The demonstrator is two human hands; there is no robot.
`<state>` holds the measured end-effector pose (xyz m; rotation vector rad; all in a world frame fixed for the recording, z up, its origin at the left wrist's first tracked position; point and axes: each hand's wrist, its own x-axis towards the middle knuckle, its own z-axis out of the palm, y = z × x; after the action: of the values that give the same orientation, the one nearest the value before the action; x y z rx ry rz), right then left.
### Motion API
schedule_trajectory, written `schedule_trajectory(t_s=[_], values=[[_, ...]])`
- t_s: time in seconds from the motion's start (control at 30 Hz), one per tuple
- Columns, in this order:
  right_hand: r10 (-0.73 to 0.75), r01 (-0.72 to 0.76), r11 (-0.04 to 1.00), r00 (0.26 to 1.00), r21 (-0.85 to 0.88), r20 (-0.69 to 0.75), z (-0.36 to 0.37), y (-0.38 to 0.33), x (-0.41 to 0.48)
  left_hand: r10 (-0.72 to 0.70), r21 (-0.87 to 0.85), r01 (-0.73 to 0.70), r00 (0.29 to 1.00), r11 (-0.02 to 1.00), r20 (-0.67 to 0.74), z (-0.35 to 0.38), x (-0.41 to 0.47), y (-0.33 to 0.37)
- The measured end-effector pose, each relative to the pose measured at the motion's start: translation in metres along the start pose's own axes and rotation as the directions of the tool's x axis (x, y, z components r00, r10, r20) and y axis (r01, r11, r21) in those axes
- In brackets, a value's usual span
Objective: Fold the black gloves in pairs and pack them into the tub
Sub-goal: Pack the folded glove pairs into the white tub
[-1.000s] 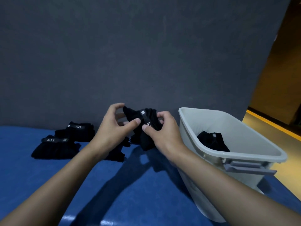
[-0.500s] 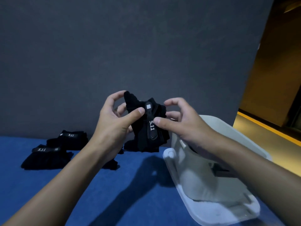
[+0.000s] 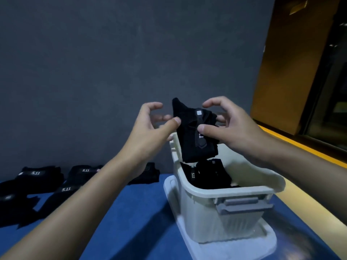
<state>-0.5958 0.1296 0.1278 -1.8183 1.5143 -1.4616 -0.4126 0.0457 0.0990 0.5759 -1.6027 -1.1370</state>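
Note:
A folded pair of black gloves (image 3: 195,134) with a white 5.11 label hangs above the far left corner of the white tub (image 3: 225,192). My left hand (image 3: 150,126) pinches its left edge with thumb and fingers. My right hand (image 3: 229,124) pinches its right side, thumb on the strap. Inside the tub lie other folded black gloves (image 3: 208,175). Several loose black gloves (image 3: 43,177) lie on the blue table (image 3: 131,212) at the left.
The tub stands on its white lid (image 3: 234,248) at the table's right side, with a grey latch handle (image 3: 244,203) facing me. A dark grey wall stands right behind the table. Right of the tub the floor has a yellow stripe (image 3: 309,152).
Both hands have carried the folded pair up from the table and rightward over the tub. My view has swung right, so the tub's inside now shows.

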Motion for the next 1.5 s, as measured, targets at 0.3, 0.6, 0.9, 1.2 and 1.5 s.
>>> schedule_trajectory(t_s=[0.3,0.6,0.9,1.2,1.5], values=[[0.250,-0.243,0.951,0.968,-0.192,0.015,-0.006,0.059,0.029,-0.046,0.545,-0.089,0.972,0.833,0.229,-0.009,-0.005,-0.056],[0.444,-0.419,0.887,0.890,-0.195,0.107,0.011,0.100,0.052,-0.009,0.625,-0.202,0.948,0.754,0.317,-0.012,-0.006,-0.054],[0.397,-0.308,0.891,0.885,-0.333,0.244,0.023,0.118,0.047,0.017,0.622,-0.282,0.918,0.730,0.396,-0.019,-0.003,-0.060],[0.490,-0.114,0.703,0.793,-0.702,0.362,0.016,0.118,0.047,0.047,0.614,-0.320,0.908,0.721,0.417,-0.024,-0.001,-0.066],[0.480,-0.038,0.611,0.812,-0.791,0.332,0.017,0.126,0.047,0.039,0.608,-0.313,0.907,0.729,0.420,-0.023,-0.002,-0.068]])
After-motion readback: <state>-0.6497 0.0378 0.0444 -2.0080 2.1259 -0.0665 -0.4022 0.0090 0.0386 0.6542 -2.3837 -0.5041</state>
